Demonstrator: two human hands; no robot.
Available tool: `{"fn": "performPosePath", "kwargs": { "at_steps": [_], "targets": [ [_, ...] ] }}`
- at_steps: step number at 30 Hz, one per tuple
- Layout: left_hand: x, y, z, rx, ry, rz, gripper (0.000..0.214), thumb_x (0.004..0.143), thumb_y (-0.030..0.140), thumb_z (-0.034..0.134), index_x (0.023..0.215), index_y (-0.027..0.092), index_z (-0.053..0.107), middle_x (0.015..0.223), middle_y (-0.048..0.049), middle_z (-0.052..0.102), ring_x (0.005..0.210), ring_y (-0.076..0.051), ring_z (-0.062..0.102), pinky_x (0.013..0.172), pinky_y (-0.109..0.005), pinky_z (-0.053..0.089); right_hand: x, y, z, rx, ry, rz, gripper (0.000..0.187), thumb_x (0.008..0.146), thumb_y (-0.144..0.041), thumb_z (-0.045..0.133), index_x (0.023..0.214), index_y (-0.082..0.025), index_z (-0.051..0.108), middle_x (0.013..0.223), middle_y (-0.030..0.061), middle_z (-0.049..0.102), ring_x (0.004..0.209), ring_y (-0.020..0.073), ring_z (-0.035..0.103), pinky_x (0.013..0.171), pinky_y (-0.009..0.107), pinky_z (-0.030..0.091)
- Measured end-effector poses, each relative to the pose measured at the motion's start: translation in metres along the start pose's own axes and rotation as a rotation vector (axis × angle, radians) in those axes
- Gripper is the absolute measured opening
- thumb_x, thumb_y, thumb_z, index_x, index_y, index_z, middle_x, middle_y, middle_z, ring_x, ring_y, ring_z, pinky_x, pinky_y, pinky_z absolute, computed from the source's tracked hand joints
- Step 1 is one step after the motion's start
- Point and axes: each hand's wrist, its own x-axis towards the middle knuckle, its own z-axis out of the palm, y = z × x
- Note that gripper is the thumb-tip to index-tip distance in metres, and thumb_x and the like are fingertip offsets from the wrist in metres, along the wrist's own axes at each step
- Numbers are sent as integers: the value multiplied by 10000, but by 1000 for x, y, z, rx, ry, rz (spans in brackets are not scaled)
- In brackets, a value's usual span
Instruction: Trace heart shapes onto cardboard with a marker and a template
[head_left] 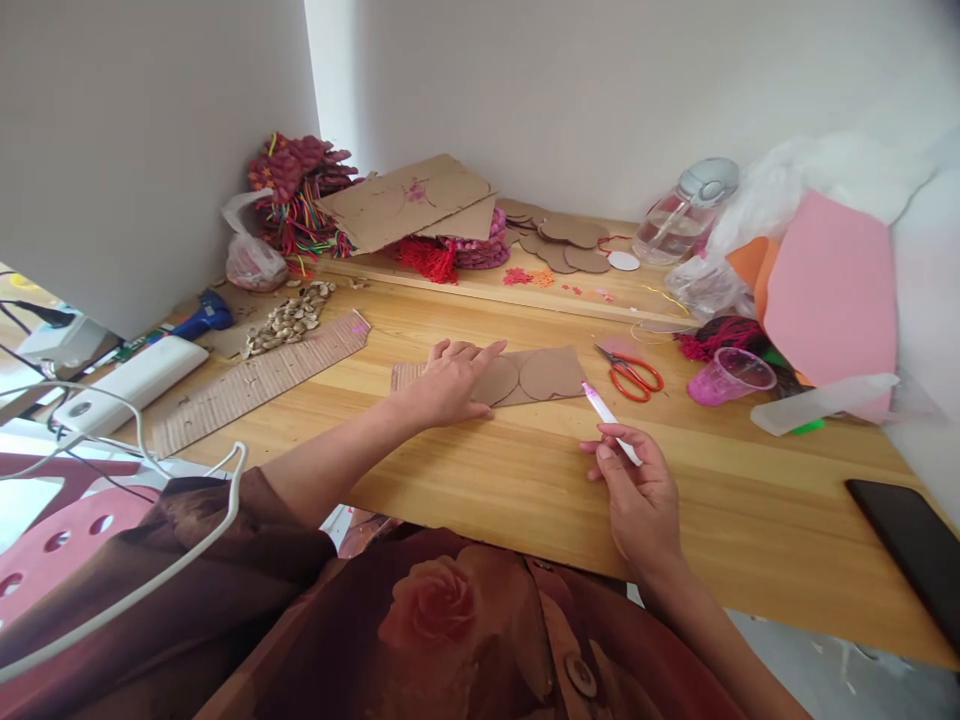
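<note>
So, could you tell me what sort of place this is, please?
Probably a home craft corner: a wooden table against white walls, littered with cardboard circles, orange scissors and bundles of coloured thread. The left hand presses cut cardboard flat; the right hand holds a pen.

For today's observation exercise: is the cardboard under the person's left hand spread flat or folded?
Spread flat: the cardboard lies level on the table, two round shapes showing, left hand pressing one end.

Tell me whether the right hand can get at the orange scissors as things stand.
Probably yes. The scissors lie flat on the table just beyond the right hand, with only bare wood between them. The catch: that hand already holds a pen, so it is not free to grip.
</note>
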Motion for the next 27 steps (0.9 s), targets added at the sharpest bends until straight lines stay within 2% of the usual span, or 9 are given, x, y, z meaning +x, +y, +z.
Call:
{"fn": "performPosePath", "kwargs": {
  "at_steps": [6, 9, 14, 17, 19, 21, 24, 25, 27],
  "targets": [
    [0, -1, -3, 35, 7, 17, 960, 822, 381, 819, 1608, 167, 309, 1400, -204, 648, 1319, -358, 589, 1141, -499, 384, 0, -2, 0, -36, -24, -18, 237, 904, -389, 716, 1085, -243, 667, 940, 39, 688, 745, 154, 659, 633, 290, 550],
    [-4, 1, -5, 28, 17, 46, 857, 856, 329, 783, 1591, 187, 367, 1304, -157, 716, 1223, -319, 664, 1084, -447, 457, 0, -2, 0, -36, -28, -20, 232, 905, -387, 720, 1079, -243, 669, 941, 40, 687, 735, 148, 654, 635, 288, 549],
    [-9, -2, -1, 10, 185, 87, 514, 947, 253, 669, 1454, 247, 583, 1221, -85, 764, 1084, -257, 729, 929, -352, 562, 0, -2, 0, -19, -17, -17, 231, 898, -391, 726, 1068, -243, 674, 931, 42, 684, 819, 172, 688, 629, 278, 544],
    [-9, -7, -5, 47, 299, 208, 391, 1015, 143, 513, 1374, 213, 652, 1175, -87, 778, 1060, -237, 718, 943, -368, 569, 0, -1, 0, -17, -14, -17, 235, 898, -391, 730, 1069, -240, 675, 924, 41, 687, 834, 178, 700, 629, 279, 549],
    [-12, -11, -11, 36, 399, 262, 355, 1047, 144, 460, 1307, 203, 694, 1154, -86, 788, 1064, -233, 703, 956, -387, 569, 1, 0, 0, -8, -1, -23, 243, 898, -389, 735, 1076, -236, 675, 932, 44, 690, 847, 184, 712, 621, 277, 549],
    [-19, -12, -18, -63, 537, 259, 308, 1063, 182, 476, 1234, 215, 731, 1131, -69, 800, 1035, -213, 708, 930, -372, 583, 1, 0, 0, 7, 14, -32, 249, 897, -385, 740, 1085, -234, 679, 960, 45, 685, 865, 191, 726, 605, 271, 543],
    [-40, -5, -23, -366, 706, 214, 226, 1038, 198, 581, 1180, 234, 753, 1100, -36, 809, 978, -161, 742, 898, -305, 603, 0, -2, 0, 30, 18, -51, 251, 897, -385, 744, 1095, -240, 692, 1014, 44, 668, 872, 193, 733, 585, 263, 524],
    [-49, -1, -22, -478, 712, 218, 204, 1015, 189, 627, 1165, 233, 759, 1081, -30, 811, 964, -148, 751, 896, -283, 607, -1, -3, 0, 32, 6, -49, 253, 901, -389, 742, 1101, -241, 696, 1017, 45, 671, 848, 185, 725, 586, 264, 520],
    [-65, 7, -14, -676, 644, 257, 188, 973, 159, 688, 1129, 224, 772, 1042, -23, 815, 950, -133, 763, 888, -245, 613, -4, -4, 4, 36, -52, -23, 268, 914, -405, 731, 1122, -239, 703, 988, 49, 692, 761, 157, 684, 600, 271, 522]
  ]
}}
